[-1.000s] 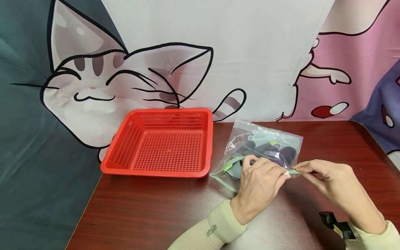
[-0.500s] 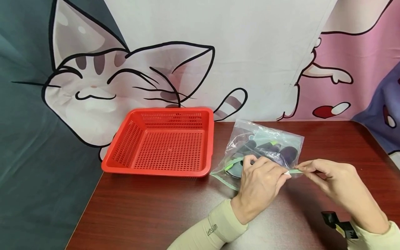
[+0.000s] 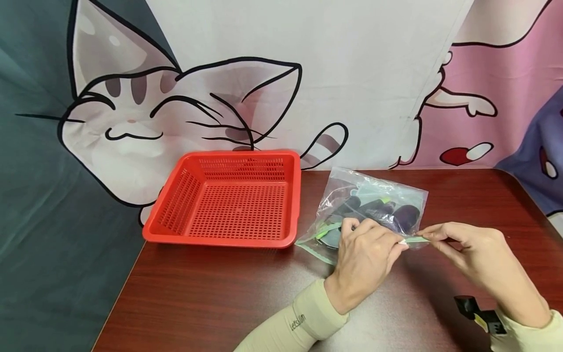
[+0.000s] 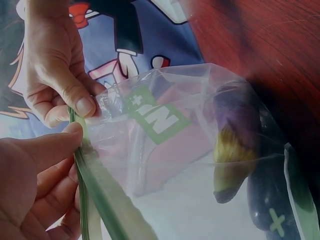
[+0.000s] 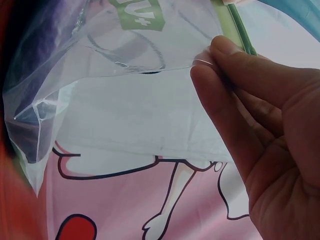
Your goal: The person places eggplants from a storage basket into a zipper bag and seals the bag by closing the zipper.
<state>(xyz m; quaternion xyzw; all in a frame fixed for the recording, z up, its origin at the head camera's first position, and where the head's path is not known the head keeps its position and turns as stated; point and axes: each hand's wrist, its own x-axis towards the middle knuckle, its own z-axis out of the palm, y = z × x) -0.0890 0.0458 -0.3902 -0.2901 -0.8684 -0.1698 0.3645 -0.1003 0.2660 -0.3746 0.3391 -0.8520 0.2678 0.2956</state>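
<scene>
A clear zip bag [image 3: 389, 191] with a green seal strip [image 3: 416, 239] lies on the table, its mouth edge raised towards me. Inside it are several dark purple eggplants [image 3: 405, 217]; one eggplant [image 4: 235, 150] shows its yellowish stem end in the left wrist view. My left hand [image 3: 365, 252] pinches the seal strip between thumb and fingers, with a small white piece showing at its fingertips. Just to the right, my right hand [image 3: 470, 249] pinches the end of the bag's mouth between thumb and forefinger, also seen close up in the right wrist view.
A red perforated plastic basket [image 3: 220, 243] stands left of the bag with nothing in it. Behind the dark red wooden table [image 3: 198, 283] hangs a cartoon-printed cloth [image 3: 374, 73]. A black wrist mount [image 3: 477, 313] sits by the right sleeve.
My right hand has shifted very slightly to the right, showing a little more green strip between the hands. The left hand keeps its place, and the bag lies as before.
</scene>
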